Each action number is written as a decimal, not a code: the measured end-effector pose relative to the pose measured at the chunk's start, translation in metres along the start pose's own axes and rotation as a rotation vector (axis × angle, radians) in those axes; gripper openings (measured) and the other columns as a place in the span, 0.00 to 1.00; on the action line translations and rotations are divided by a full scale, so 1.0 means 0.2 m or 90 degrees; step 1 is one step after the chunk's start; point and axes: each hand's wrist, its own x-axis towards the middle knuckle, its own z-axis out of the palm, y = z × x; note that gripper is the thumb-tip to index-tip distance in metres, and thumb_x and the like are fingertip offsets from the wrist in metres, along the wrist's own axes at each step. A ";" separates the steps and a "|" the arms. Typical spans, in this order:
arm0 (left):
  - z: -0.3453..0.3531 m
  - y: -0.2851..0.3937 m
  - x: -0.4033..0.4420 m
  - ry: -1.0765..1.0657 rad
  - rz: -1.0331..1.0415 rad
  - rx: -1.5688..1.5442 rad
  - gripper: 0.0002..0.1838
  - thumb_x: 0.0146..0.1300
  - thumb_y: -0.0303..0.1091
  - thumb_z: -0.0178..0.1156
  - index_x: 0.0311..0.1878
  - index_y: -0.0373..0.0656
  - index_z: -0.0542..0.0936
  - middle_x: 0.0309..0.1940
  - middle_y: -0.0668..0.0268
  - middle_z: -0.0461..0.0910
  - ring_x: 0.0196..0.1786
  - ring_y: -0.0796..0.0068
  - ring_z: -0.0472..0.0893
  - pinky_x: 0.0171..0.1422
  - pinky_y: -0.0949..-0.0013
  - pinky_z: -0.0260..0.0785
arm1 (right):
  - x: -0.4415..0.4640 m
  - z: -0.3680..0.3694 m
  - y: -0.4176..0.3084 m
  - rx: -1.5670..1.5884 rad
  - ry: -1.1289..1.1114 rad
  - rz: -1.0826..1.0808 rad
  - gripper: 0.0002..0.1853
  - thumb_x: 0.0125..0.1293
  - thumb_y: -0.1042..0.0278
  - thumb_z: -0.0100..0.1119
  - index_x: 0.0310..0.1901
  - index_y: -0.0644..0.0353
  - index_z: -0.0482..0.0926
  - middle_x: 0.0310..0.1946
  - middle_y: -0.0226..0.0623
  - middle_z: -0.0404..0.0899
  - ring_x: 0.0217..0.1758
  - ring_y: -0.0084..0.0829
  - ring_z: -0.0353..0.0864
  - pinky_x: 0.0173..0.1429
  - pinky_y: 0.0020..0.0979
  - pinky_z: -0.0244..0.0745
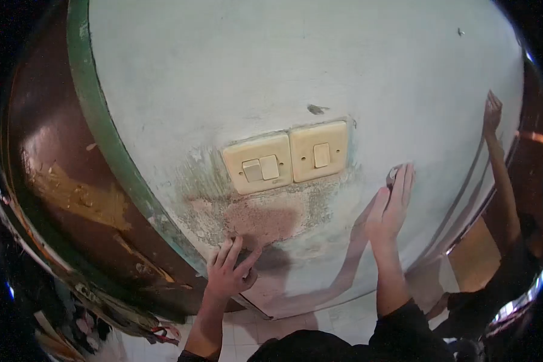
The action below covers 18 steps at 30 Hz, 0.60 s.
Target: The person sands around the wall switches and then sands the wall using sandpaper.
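In the head view my left hand (226, 268) rests its fingertips on the wall, below the light switches, with fingers apart and nothing visible in them. The wall there is a rough, pinkish bare patch (262, 220) with worn paint. My right hand (389, 211) lies against the pale wall (398, 78) to the right of the switches, fingers together and pointing up. A small dark-and-light piece (394, 173) shows between its thumb and fingers; its kind cannot be made out. Two yellowed switch plates, a left one (258, 163) and a right one (320, 152), sit side by side between and above my hands.
A co-worker's hand (493, 111) touches the wall at far right, arm raised from a dark sleeve. A green-edged frame (105, 120) and a brown stained surface (48, 163) lie to the left. Light floor tiles (247, 335) show below. A dark chip (317, 109) marks the wall.
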 end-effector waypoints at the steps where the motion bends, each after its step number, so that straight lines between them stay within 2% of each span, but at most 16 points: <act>1: -0.03 -0.02 0.06 0.037 0.010 -0.011 0.31 0.50 0.41 0.66 0.62 0.69 0.81 0.69 0.59 0.70 0.65 0.54 0.75 0.64 0.48 0.69 | 0.01 -0.01 -0.01 -0.014 0.010 0.006 0.31 0.69 0.69 0.50 0.71 0.75 0.63 0.75 0.61 0.58 0.77 0.64 0.56 0.80 0.54 0.49; 3: -0.06 -0.07 0.15 0.079 0.029 -0.038 0.31 0.50 0.40 0.65 0.62 0.68 0.81 0.69 0.57 0.70 0.65 0.53 0.75 0.63 0.47 0.69 | 0.01 -0.03 -0.03 -0.023 0.059 -0.016 0.24 0.69 0.72 0.53 0.65 0.69 0.74 0.69 0.57 0.67 0.73 0.57 0.64 0.75 0.49 0.60; 4: -0.06 -0.09 0.19 0.133 0.038 -0.047 0.30 0.50 0.40 0.64 0.62 0.67 0.81 0.69 0.56 0.70 0.65 0.53 0.76 0.64 0.48 0.68 | -0.01 -0.03 -0.03 -0.039 0.070 -0.017 0.24 0.69 0.72 0.53 0.65 0.69 0.74 0.69 0.57 0.67 0.73 0.57 0.64 0.75 0.49 0.60; 6: -0.06 -0.10 0.24 0.201 0.047 -0.069 0.30 0.51 0.40 0.64 0.62 0.66 0.81 0.69 0.54 0.70 0.66 0.52 0.76 0.65 0.48 0.67 | -0.04 -0.01 -0.02 -0.016 0.122 -0.073 0.18 0.64 0.80 0.58 0.56 0.63 0.82 0.61 0.50 0.74 0.64 0.49 0.72 0.66 0.45 0.69; 7: -0.05 -0.09 0.24 0.174 0.044 -0.054 0.29 0.52 0.42 0.64 0.63 0.62 0.80 0.69 0.50 0.69 0.68 0.48 0.73 0.70 0.44 0.62 | -0.04 -0.02 -0.03 -0.028 0.131 -0.080 0.18 0.64 0.80 0.58 0.56 0.63 0.82 0.61 0.50 0.74 0.64 0.49 0.72 0.66 0.45 0.69; 8: -0.04 -0.09 0.23 0.145 0.041 -0.036 0.30 0.54 0.43 0.65 0.64 0.58 0.78 0.70 0.46 0.69 0.71 0.44 0.70 0.76 0.40 0.57 | -0.04 -0.02 -0.04 -0.021 0.140 -0.070 0.17 0.62 0.82 0.60 0.53 0.63 0.83 0.56 0.47 0.77 0.59 0.46 0.75 0.61 0.42 0.71; 9: -0.02 -0.09 0.22 0.171 0.060 -0.010 0.28 0.56 0.43 0.63 0.63 0.58 0.78 0.69 0.47 0.71 0.70 0.46 0.71 0.76 0.42 0.56 | -0.03 -0.02 -0.06 -0.012 0.147 -0.058 0.15 0.60 0.84 0.61 0.49 0.62 0.84 0.51 0.44 0.79 0.53 0.43 0.78 0.57 0.39 0.74; 10: -0.01 -0.09 0.22 0.176 0.065 -0.017 0.28 0.56 0.43 0.63 0.63 0.58 0.78 0.69 0.47 0.71 0.70 0.46 0.71 0.76 0.42 0.56 | -0.02 -0.02 -0.08 -0.020 0.153 -0.058 0.15 0.60 0.84 0.61 0.49 0.62 0.84 0.51 0.44 0.79 0.53 0.43 0.78 0.57 0.39 0.74; 12: -0.02 -0.09 0.20 0.163 0.060 -0.023 0.27 0.57 0.42 0.62 0.63 0.57 0.78 0.69 0.49 0.72 0.71 0.48 0.71 0.76 0.43 0.55 | 0.02 -0.05 -0.17 0.020 0.172 -0.034 0.11 0.61 0.82 0.63 0.45 0.64 0.84 0.43 0.42 0.82 0.45 0.39 0.81 0.51 0.35 0.76; 13: -0.02 -0.09 0.21 0.160 0.065 -0.035 0.27 0.57 0.42 0.62 0.63 0.57 0.78 0.69 0.49 0.72 0.71 0.48 0.71 0.76 0.43 0.55 | 0.02 -0.06 -0.20 0.007 0.171 -0.030 0.11 0.61 0.82 0.63 0.45 0.64 0.84 0.43 0.42 0.82 0.45 0.39 0.81 0.51 0.35 0.76; 15: -0.04 -0.08 0.23 0.179 0.029 -0.033 0.24 0.58 0.39 0.53 0.58 0.63 0.83 0.66 0.58 0.77 0.67 0.59 0.76 0.71 0.53 0.60 | 0.04 -0.08 -0.25 0.096 0.160 0.015 0.08 0.62 0.81 0.65 0.43 0.66 0.85 0.37 0.42 0.83 0.39 0.36 0.82 0.47 0.32 0.77; 16: -0.04 -0.07 0.23 0.175 0.037 -0.042 0.24 0.58 0.39 0.53 0.58 0.63 0.83 0.66 0.58 0.77 0.67 0.59 0.76 0.71 0.53 0.60 | 0.04 -0.10 -0.28 0.086 0.163 0.022 0.08 0.62 0.81 0.65 0.43 0.66 0.85 0.37 0.42 0.83 0.39 0.36 0.82 0.47 0.32 0.77; 18: -0.04 -0.07 0.24 0.187 0.027 0.003 0.22 0.59 0.41 0.54 0.57 0.63 0.84 0.66 0.59 0.78 0.68 0.59 0.75 0.72 0.53 0.58 | 0.07 -0.12 -0.34 0.164 0.087 0.095 0.07 0.65 0.77 0.67 0.43 0.68 0.84 0.35 0.39 0.82 0.38 0.29 0.81 0.41 0.29 0.74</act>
